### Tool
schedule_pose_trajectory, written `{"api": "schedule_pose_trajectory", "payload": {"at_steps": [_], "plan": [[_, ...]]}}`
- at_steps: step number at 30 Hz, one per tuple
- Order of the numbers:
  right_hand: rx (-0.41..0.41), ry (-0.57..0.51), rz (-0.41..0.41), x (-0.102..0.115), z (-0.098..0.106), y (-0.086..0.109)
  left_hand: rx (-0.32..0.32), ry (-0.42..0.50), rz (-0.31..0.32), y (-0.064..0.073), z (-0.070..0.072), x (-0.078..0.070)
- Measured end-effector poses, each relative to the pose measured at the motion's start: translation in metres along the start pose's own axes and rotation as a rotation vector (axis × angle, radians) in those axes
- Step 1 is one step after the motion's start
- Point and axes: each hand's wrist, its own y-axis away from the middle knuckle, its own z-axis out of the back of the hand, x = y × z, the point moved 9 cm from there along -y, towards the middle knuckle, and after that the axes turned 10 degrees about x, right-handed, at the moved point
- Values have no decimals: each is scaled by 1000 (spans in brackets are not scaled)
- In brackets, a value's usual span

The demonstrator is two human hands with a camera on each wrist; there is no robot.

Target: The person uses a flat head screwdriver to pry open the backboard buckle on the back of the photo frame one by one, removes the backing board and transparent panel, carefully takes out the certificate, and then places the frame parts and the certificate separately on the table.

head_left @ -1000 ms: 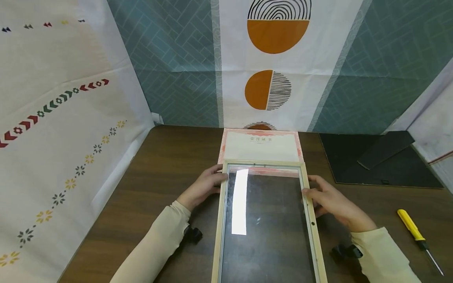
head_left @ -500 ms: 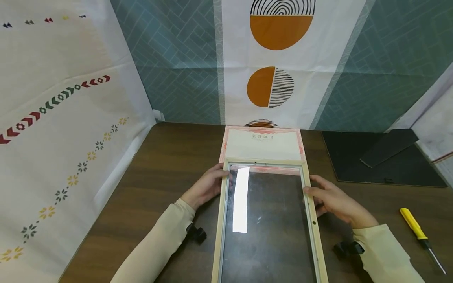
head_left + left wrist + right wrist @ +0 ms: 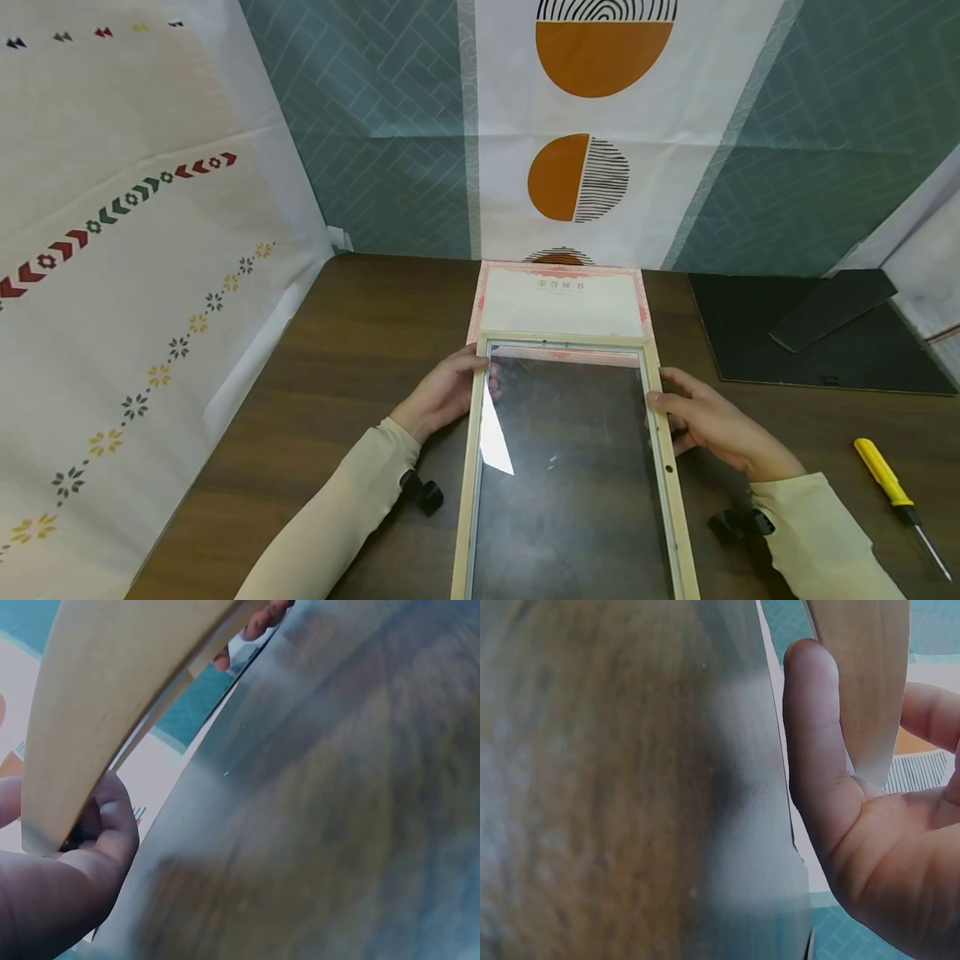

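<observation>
Both hands hold a pale wooden picture frame point(image 3: 667, 467) with a clear pane point(image 3: 573, 492), above the dark tabletop. My left hand point(image 3: 442, 392) grips the left rail near its far end, its fingertips showing through the pane. On the opposite rail is my right hand point(image 3: 712, 425), thumb on the inner side and fingers round the outer side. The right wrist view shows that thumb point(image 3: 814, 727) against the wood. In the left wrist view, curled fingers point(image 3: 116, 825) wrap the rail. A red-bordered certificate point(image 3: 562, 304) lies beyond, its near part overlapped by the frame.
A black backing board point(image 3: 738, 325) with a stand flap point(image 3: 832, 308) lies at the back right. The yellow-handled screwdriver point(image 3: 883, 473) rests on the table point(image 3: 360, 333) to the right. Patterned cloths hang behind and at the left.
The frame has tilted slightly, so the bright reflection has shrunk to a wedge at the left rail. More of the left fingertips shows through the pane. Both hands keep their hold.
</observation>
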Motion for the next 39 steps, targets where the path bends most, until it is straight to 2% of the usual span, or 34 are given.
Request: {"api": "schedule_pose_trajectory", "payload": {"at_steps": [7, 15, 18, 26, 34, 36, 39], "plan": [[-6, 13, -2, -2, 1, 0, 4, 82, 7, 0, -1, 2], [-10, 18, -19, -2, 1, 0, 49, 35, 13, -1, -3, 1], [-5, 17, -20, -1, 0, 0, 40, -8, 13, -1, -3, -1], [-30, 71, -88, -7, 0, 1, -86, -190, 19, 0, 8, -8], [32, 68, -65, -4, -4, -1, -82, -393, 22, 3, 8, -14], [36, 63, -63, -3, -4, -1, -94, -383, 16, 2, 8, -14], [41, 55, -61, -3, -6, -1, -128, -270, -4, 2, 11, -13]]}}
